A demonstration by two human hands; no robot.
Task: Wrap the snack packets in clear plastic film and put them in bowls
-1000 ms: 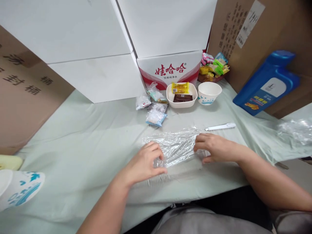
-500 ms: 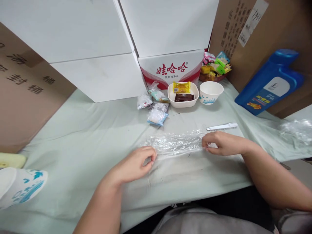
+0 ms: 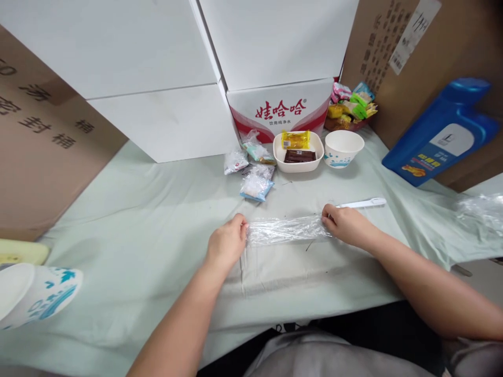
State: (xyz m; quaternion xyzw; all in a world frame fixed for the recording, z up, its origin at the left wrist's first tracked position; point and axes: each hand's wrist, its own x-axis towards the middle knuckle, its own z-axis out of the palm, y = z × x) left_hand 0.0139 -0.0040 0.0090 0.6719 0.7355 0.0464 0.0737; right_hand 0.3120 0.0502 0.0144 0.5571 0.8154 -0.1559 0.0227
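A strip of clear plastic film (image 3: 285, 231) stretches sideways between my hands, low over the cloth-covered table. My left hand (image 3: 230, 238) pinches its left end between thumb and fingers. At the right end, my right hand (image 3: 343, 221) is closed on the film in the same way. Just behind my right hand lies a white utility knife (image 3: 365, 203), its front part hidden by the fingers. Beyond the film, several small wrapped packets (image 3: 255, 187) sit in a loose group.
A white tray (image 3: 298, 166) holds a yellow and a brown packet, beside a paper bowl (image 3: 343, 149). A snack basket (image 3: 346, 123) stands behind. A blue bottle (image 3: 436, 139) leans at right; another paper bowl (image 3: 51, 298) lies at left. Boxes (image 3: 277, 110) line the back.
My left hand has moved up and its fingers have closed on the film's left edge. My right hand has shifted slightly up and left. The film looks narrower and tauter.
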